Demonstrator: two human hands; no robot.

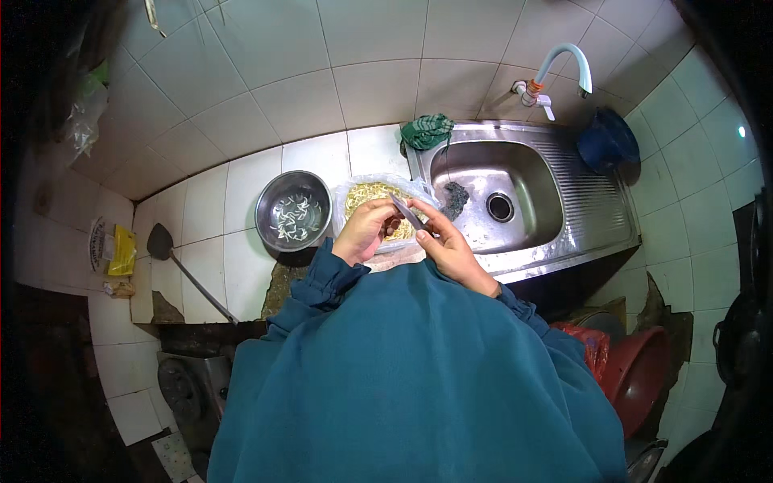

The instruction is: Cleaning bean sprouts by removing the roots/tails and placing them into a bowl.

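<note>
My right hand (448, 244) grips a small knife (406, 211), its blade slanting up and left towards my other hand. The fingers of my left hand (364, 228) are curled beside the blade; whether they pinch something small is hidden. Beneath both hands lies an open clear plastic bag (351, 181) full of thin yellowish-white strands (369, 192) that look like bean sprouts. To the left stands a round metal bowl (261, 211), with pale, slender pieces (295, 217) scattered in water at its bottom.
Right of the bag is a stainless steel sink (531, 181) with a dark scouring pad (454, 200) and a green cloth (427, 131) at its corner. A tap (564, 51) juts from the wall near a blue bucket (607, 140). A long-handled spatula (199, 284) lies across the left tiles.
</note>
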